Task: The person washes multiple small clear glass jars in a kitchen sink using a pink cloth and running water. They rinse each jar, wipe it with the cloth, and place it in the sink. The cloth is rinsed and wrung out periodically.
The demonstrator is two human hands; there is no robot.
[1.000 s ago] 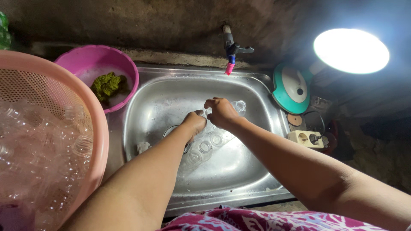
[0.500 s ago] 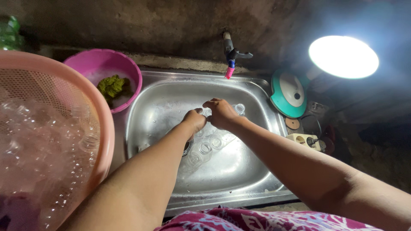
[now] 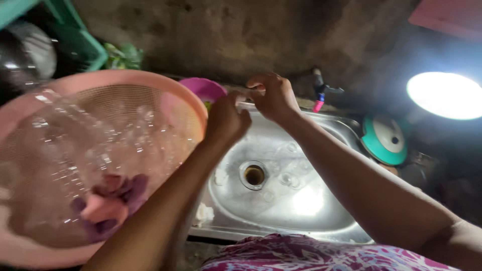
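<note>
1. While both arms are stretched over the stainless steel sink [image 3: 321,211], the left hand [image 3: 226,120] and the right hand [image 3: 271,98] are held close together above its far left corner.
2. The left hand is seen from the back with its fingers curled inward; whether anything is clasped in it cannot be told.
3. The right hand is raised just beyond the left, its fingertips [image 3: 256,83] pinched together; a small pale thing may be gripped there, but what it is cannot be told.
4. The sink basin is seen wet and shiny, with the round drain [image 3: 254,175] open at its middle and faint ring marks scattered about it.
5. A small whitish lump [image 3: 203,215] is seen on the sink's near left rim.
6. A large pink plastic colander [image 3: 75,165] is placed to the left of the sink, filled with clear plastic items, with purple and pink pieces [image 3: 108,203] lying low in it.
7. A magenta bowl [image 3: 203,89] is partly hidden behind the colander and the left hand.
8. A tap with a pink tip [image 3: 318,95] is fixed to the rough wall above the sink's far edge.
9. A teal round lid [image 3: 385,139] is propped to the right of the sink, below a bright lamp [image 3: 444,95].
10. A floral patterned garment [image 3: 311,256] is seen at the lower edge.
</note>
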